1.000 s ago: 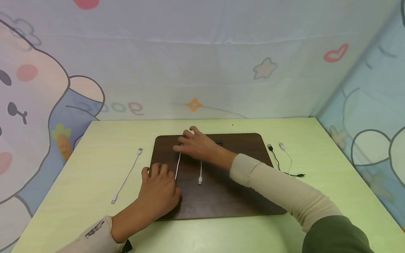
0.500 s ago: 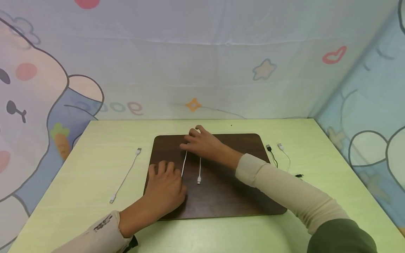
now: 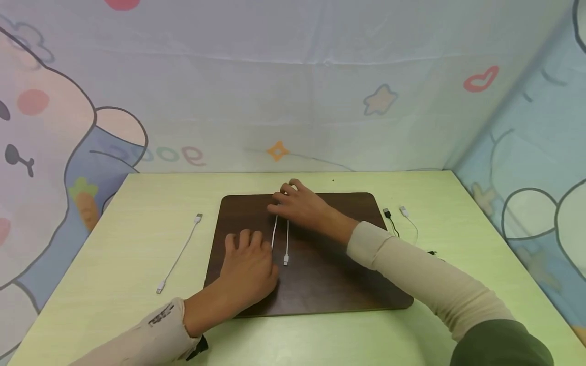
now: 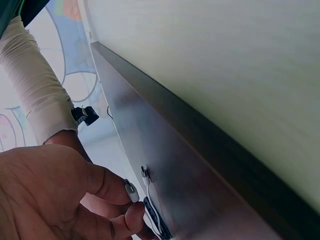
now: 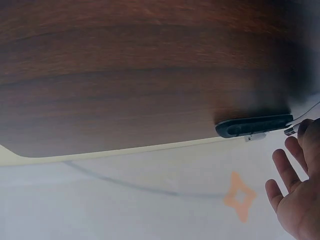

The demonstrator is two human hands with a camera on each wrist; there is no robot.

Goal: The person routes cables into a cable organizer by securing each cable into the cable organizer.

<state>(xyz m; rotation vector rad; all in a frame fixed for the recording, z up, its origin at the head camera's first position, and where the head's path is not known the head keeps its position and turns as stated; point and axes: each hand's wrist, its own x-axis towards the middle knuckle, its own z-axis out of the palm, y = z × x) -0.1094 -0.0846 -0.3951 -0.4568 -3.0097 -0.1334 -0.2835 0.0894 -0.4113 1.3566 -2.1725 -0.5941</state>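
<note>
Over the dark brown wooden board (image 3: 339,279), a white USB cable (image 3: 274,234) stretches between both hands. The left hand (image 3: 249,267), near the board's left side, pinches the cable's small plug (image 4: 131,192) between thumb and finger. At the far end, the right hand (image 3: 302,204) pinches the other plug (image 5: 291,131), its remaining fingers spread. Close to the right of the held cable lies a second white cable (image 3: 287,236), its near plug (image 4: 145,173) on the board. A dark elongated object (image 5: 255,125) rests beside the right hand; the head view hides it.
Left of the board, another white cable (image 3: 179,254) lies on the pale table (image 3: 114,264). On the right are a black cable (image 3: 388,214) and a white cable (image 3: 410,219), partly hidden by the right sleeve. A patterned cloth (image 3: 256,91) hangs behind the table.
Both hands have moved right with the held cable, bringing it nearer to the second white cable on the board. The right forearm covers more of the black cable.
</note>
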